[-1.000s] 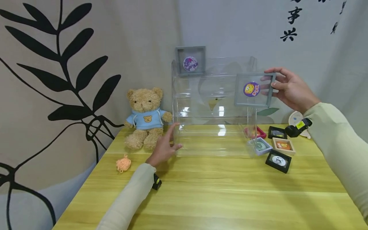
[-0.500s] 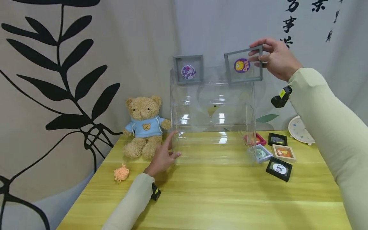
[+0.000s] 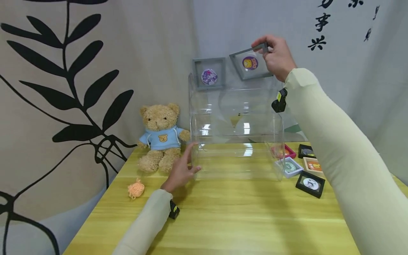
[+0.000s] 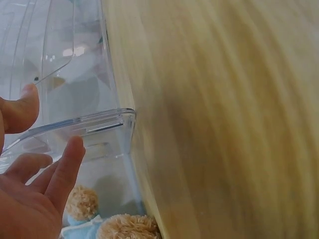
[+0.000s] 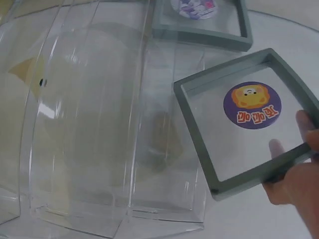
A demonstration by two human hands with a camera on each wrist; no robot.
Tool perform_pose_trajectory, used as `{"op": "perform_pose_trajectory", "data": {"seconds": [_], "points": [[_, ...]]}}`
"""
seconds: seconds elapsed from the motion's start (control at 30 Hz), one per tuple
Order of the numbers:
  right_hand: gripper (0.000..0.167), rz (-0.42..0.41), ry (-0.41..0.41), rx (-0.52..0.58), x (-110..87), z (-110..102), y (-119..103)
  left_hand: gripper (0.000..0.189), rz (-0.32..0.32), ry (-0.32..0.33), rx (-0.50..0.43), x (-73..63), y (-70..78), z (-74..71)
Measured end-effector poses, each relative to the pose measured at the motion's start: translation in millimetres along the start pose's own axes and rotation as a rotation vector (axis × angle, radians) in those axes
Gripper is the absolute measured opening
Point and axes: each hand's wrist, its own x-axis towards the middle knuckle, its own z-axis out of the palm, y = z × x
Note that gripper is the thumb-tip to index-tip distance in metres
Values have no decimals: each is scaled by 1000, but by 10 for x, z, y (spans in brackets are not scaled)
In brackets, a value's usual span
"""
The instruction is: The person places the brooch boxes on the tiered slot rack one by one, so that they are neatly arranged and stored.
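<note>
A homelike corner with teddy bear [image 3: 163, 139], wooden table [image 3: 223, 219], leaf-print drapery [image 3: 153, 53].

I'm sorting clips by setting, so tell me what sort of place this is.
Probably an indoor display corner, perhaps in a home, though the room beyond is out of view: a clear tiered rack, a seated teddy bear beside it, and a leaf-printed cloth backdrop behind them.
</note>
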Motion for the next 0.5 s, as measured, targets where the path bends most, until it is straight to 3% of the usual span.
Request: {"op": "perform_pose_trajectory", "data": {"seconds": [0.17, 0.27, 0.4, 0.5], "points": [[63, 21, -26, -15, 8, 17, 103, 95, -14, -6, -17, -28, -2, 42], [55, 31, -46, -42, 18, 11, 133, 95, -1, -15, -10, -16, -8, 48], [44, 16, -52, -156, 60, 14, 126, 95, 12, -18, -27, 17, -1, 31], [48, 7, -54, -281, 67, 42, 128, 95, -1, -25, -40, 13, -6, 30]]}}
